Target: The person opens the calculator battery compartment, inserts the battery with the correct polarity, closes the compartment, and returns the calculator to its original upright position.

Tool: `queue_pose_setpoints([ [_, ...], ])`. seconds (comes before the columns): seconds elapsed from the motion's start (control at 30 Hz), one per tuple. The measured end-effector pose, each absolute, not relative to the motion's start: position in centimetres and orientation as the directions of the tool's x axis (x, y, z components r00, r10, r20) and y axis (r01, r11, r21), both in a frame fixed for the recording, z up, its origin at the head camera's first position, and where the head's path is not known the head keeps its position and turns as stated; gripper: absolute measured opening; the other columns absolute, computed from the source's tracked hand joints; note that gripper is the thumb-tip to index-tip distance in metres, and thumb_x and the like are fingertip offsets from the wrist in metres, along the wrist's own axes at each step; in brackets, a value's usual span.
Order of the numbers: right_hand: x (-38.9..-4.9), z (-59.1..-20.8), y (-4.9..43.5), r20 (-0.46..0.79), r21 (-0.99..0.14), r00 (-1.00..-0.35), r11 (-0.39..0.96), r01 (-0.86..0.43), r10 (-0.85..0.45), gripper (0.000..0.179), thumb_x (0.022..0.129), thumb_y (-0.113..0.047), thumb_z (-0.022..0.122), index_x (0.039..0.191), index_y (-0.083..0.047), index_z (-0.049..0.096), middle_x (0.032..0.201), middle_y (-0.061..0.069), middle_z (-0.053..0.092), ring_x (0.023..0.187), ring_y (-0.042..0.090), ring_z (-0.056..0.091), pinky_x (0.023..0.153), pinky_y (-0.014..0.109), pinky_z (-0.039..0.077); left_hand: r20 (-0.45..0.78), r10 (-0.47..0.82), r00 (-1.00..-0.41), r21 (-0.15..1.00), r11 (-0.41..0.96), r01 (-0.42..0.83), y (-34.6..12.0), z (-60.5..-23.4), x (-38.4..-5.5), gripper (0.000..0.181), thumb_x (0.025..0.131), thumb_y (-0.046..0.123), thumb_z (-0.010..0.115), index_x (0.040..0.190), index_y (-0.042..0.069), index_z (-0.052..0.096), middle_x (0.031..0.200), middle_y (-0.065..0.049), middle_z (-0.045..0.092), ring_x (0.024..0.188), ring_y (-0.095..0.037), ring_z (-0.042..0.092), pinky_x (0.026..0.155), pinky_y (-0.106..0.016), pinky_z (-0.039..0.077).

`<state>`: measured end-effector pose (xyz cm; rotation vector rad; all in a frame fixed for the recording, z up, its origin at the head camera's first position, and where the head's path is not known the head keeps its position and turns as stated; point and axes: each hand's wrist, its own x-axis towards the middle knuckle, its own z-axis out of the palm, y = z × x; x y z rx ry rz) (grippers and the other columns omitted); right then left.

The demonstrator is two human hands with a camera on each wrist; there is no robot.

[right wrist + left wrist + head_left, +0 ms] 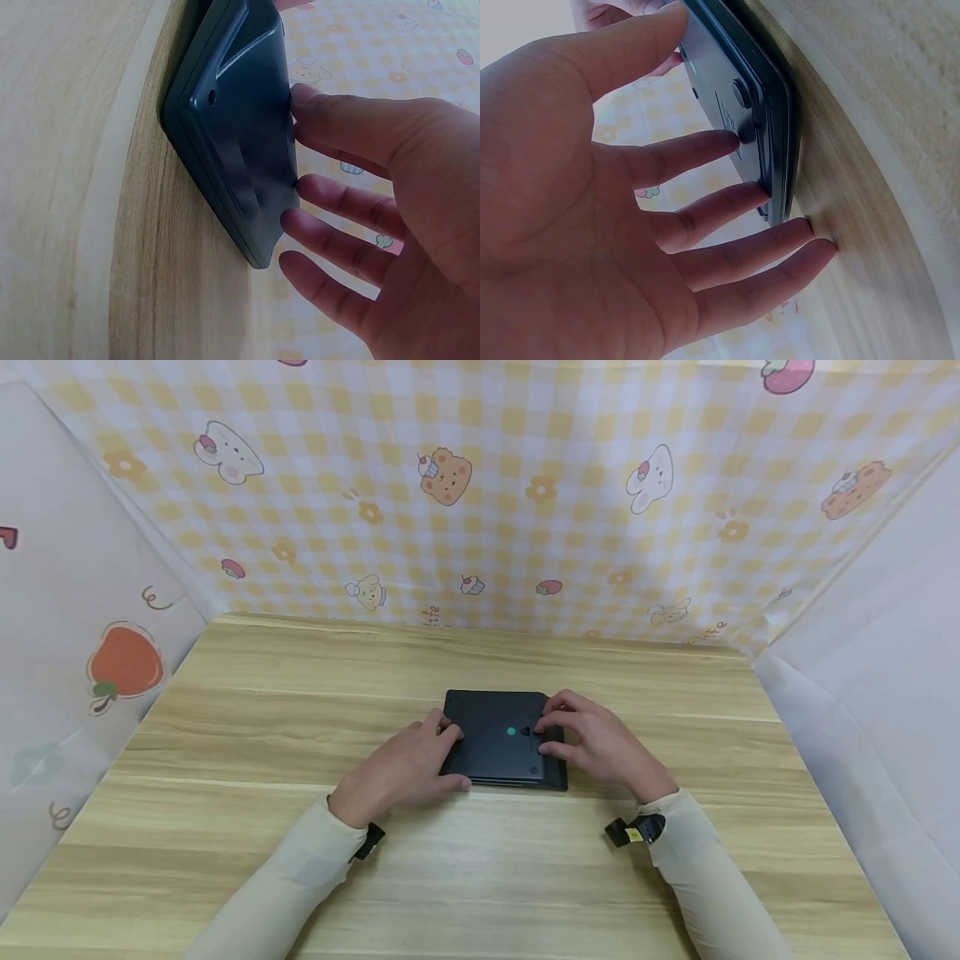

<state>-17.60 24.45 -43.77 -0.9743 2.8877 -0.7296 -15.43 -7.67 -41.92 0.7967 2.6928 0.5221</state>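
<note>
A flat black device (495, 752), which looks like a desk calculator, lies face down on the wooden table. Its back shows a round green sticker (512, 732), a small latch (526, 732) and round feet. My left hand (405, 764) steadies its left side with fairly straight fingers; in the left wrist view, the index and middle fingertips touch the back and edge, and the other two reach toward the tabletop. From the right, my right hand (600, 739) rests its fingertips on the back beside the latch. The right wrist view shows the raised, wedge-shaped end of the device (247, 135).
The wooden table (480, 877) ends at a yellow checked cloth (510, 527) behind it. White cloth walls stand at the left (60, 635) and right (885, 635). A small black wrist camera (633, 831) sits by the right cuff.
</note>
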Motion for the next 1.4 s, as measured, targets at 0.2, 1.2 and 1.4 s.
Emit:
queue_pose_setpoints([
  [0.2, -17.6, -43.9, 24.6, 0.136, -0.47, -0.81, 0.683, -0.559, -0.57, 0.023, 0.098, -0.021, 0.088, 0.12, -0.015, 0.083, 0.13, 0.002, 0.063, 0.116, 0.024, 0.065, 0.098, 0.05, 0.056, -0.177, 0.562, -0.808, 0.421, 0.785, 0.454, -7.6, -41.9, -15.4, 0.067, 0.1, 0.041, 0.084, 0.15, 0.002, 0.062, 0.151, -0.024, 0.05, 0.129, -0.044, 0.062, 0.106, -0.054, 0.055],
  [1.2, -18.9, -44.7, 26.6, -0.016, -0.557, -0.931, 0.777, -0.294, -0.364, 0.074, 0.1, -0.031, 0.086, 0.16, -0.002, 0.055, 0.143, 0.02, 0.067, 0.124, 0.035, 0.065, 0.102, 0.056, 0.055, -0.197, 0.424, -0.884, 0.397, 0.859, 0.323, -6.9, -42.3, -15.3, 0.085, 0.091, 0.034, 0.094, 0.151, -0.013, 0.056, 0.152, -0.033, 0.056, 0.135, -0.047, 0.061, 0.112, -0.054, 0.052],
  [1.4, -19.0, -44.9, 26.7, -0.03, -0.566, -0.934, 0.777, -0.277, -0.355, 0.075, 0.101, -0.033, 0.084, 0.161, -0.001, 0.053, 0.139, 0.019, 0.068, 0.121, 0.034, 0.065, 0.101, 0.056, 0.055, -0.175, 0.436, -0.883, 0.365, 0.861, 0.353, -6.2, -42.4, -15.3, 0.09, 0.088, 0.031, 0.097, 0.152, -0.016, 0.053, 0.142, -0.035, 0.063, 0.131, -0.048, 0.063, 0.11, -0.052, 0.054],
])
